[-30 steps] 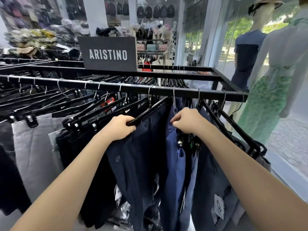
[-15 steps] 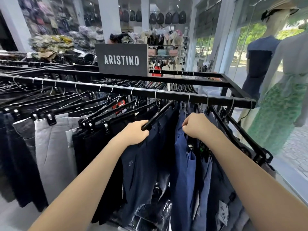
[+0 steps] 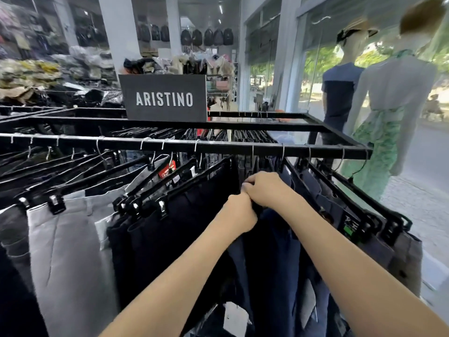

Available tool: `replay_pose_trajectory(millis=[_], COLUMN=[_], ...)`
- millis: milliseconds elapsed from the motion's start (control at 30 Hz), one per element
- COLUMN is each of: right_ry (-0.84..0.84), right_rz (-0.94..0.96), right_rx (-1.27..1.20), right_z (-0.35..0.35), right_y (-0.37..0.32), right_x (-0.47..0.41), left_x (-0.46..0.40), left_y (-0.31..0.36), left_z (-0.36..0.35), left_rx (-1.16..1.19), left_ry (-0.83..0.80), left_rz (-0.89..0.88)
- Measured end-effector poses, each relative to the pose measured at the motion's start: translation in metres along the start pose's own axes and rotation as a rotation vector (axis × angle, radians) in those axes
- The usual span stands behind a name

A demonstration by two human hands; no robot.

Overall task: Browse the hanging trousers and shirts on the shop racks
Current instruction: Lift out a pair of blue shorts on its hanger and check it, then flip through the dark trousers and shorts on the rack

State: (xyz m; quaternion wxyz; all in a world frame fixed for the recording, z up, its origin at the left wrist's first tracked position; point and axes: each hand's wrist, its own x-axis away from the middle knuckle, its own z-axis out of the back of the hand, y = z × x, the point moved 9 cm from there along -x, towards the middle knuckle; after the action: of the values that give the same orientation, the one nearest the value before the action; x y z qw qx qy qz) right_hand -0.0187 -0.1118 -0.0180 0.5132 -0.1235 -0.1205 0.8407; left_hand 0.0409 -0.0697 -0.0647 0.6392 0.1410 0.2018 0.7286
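Both hands are right up against each other in the middle of the rack. The left hand (image 3: 239, 212) is balled into a fist, gripping the top edge of a pair of dark navy trousers (image 3: 184, 229), and the right hand (image 3: 264, 188) sits just above it with fingers curled down, pinching at the waistband or hanger of the next pair over. The two are touching, knuckles to wrist. Can't really see exactly what the right fingertips have hold of, it's too dark in there.

To the right of the hands there's a bunch of bluer trousers (image 3: 286, 259) fanned out on black clip hangers (image 3: 359, 215), one with a green and black tag (image 3: 349, 228). To the left, more dark pairs, then a light grey pair (image 3: 70, 251) clipped up, then darker grey stuff at the far left edge. A white paper tag (image 3: 234, 317) hangs low down near the bottom.

All of it hangs off a black metal rail (image 3: 218, 147) on silver hooks. Behind that, on the rack's frame, stands a dark sign reading ARISTINO (image 3: 164, 98). Farther back there are piles of bagged clothes (image 3: 36, 74) and a row of backpacks (image 3: 206, 37) up high. Over on the right by the window stand two mannequins, one in a navy tee (image 3: 340, 88), one in a green patterned dress (image 3: 379, 147).
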Motion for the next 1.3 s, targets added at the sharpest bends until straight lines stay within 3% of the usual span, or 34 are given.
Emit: replay_pose_trajectory(millis=[100,200,300,400,500,700,933,1100,1200,1300], right_ry=[0.025,0.069,0.099,0.149,0.186,0.219,0.155,0.228,0.492,0.425], right_rz=[-0.088,-0.154,-0.218,-0.275,-0.315,-0.377,-0.404,-0.447,-0.302,-0.169], right_rx=[-0.037,-0.021,-0.001,0.002,0.024,0.021,0.064,0.097,0.104,-0.083], right_z=[-0.002,-0.001,-0.001,-0.004,-0.007,-0.002,-0.005,-0.004,0.011,-0.009], right_y=[0.002,0.003,0.003,0.002,0.0,0.005,-0.006,-0.012,-0.041,-0.069], right_x=[-0.002,-0.002,0.0,-0.003,-0.001,0.005,0.001,0.004,0.009,-0.003], left_x=[0.005,0.005,-0.01,-0.031,-0.031,-0.028,-0.015,-0.017,-0.019,-0.022], left_y=[-0.006,-0.032,-0.072,-0.111,-0.127,-0.125,-0.096,-0.089,-0.083,-0.09], left_z=[0.019,0.079,0.121,0.119,0.102,0.091,0.069,0.062,0.059,0.05], left_rx=[0.042,0.093,-0.085,-0.271,-0.264,-0.179,0.265,0.392,0.385,0.527], left_ry=[-0.067,0.177,0.383,0.249,0.051,-0.081,0.072,0.08,0.018,-0.055], left_rz=[-0.115,-0.201,-0.226,-0.12,-0.073,-0.09,-0.016,-0.046,-0.095,-0.106])
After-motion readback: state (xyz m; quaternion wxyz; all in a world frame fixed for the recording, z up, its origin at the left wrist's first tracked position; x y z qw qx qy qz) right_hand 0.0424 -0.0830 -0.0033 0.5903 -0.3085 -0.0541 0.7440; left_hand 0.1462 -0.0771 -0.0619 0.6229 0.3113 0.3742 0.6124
